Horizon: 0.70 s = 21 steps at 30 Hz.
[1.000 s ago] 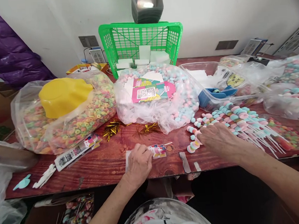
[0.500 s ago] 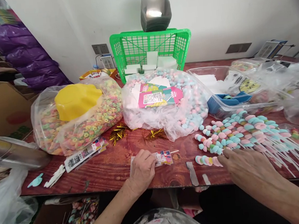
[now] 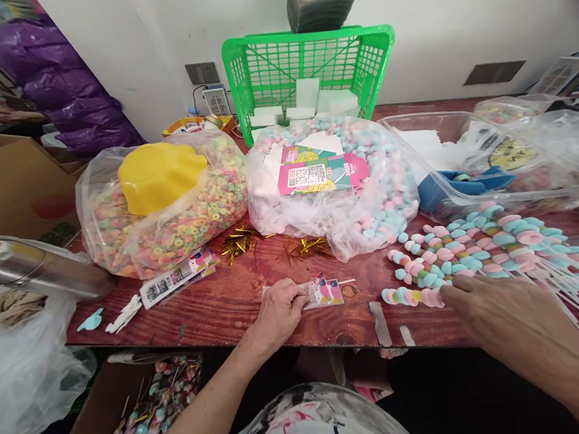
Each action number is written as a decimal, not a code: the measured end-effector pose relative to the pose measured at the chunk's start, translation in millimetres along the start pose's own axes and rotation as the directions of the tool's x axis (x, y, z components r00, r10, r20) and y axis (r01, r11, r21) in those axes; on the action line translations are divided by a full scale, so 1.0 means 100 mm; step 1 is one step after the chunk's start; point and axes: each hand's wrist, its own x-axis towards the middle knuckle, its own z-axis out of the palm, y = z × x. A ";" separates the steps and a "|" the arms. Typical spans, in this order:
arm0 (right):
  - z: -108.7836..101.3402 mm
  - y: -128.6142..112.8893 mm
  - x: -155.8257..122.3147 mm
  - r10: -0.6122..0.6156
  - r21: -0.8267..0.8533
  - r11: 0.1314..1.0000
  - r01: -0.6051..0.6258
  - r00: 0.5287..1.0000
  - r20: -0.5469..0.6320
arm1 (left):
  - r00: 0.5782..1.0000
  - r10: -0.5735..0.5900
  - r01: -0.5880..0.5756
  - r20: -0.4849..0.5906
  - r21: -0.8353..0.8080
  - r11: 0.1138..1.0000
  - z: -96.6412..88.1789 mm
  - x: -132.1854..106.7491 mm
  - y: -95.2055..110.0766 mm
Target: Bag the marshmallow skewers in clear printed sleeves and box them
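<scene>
My left hand (image 3: 281,311) rests on the table with its thumb and fingers pinched on a small clear bag (image 3: 329,293) printed in bright colours. From the bag's right end a short white stick pokes out. On the right, my right hand (image 3: 495,311) has its fingers closed at the near end of a marshmallow skewer (image 3: 407,296) in pink, blue and yellow. That skewer lies level on the table, and my hand hides its stick end. Just beyond the hand is a pile of similar marshmallow skewers (image 3: 511,233), their white sticks pointing toward the lower right.
Behind stand a bag of ring-shaped candies (image 3: 194,218) with a yellow scoop (image 3: 161,177), a bag of marshmallows (image 3: 383,196) and a green basket (image 3: 305,38). A clear tub (image 3: 402,124) is at right, a steel flask (image 3: 38,270) at left. A box of skewers (image 3: 154,408) sits below the table edge.
The camera view has shifted, so the whole scene sits further right and higher. Both hands keep nearly the same places on the table; slightly more of the skewer shows beside my right fingers.
</scene>
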 end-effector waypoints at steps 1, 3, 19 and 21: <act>-0.01 0.04 -0.04 -0.011 -0.006 1.000 0.011 1.000 0.016 | 1.000 0.006 -0.006 0.001 0.036 0.999 0.01 -0.01 0.02; -0.01 0.10 -0.14 0.000 -0.036 0.999 0.000 1.000 -0.005 | 0.999 0.041 -0.043 0.013 0.159 0.986 0.01 -0.03 0.10; 0.34 -0.18 -0.46 0.267 0.301 0.931 -0.208 0.948 -0.171 | 0.990 0.136 -0.137 0.020 0.247 0.959 0.06 -0.07 0.14; 0.36 -0.19 -0.45 0.260 0.351 0.917 -0.191 0.953 -0.159 | 0.991 0.119 -0.128 0.054 0.223 0.966 0.02 -0.09 0.13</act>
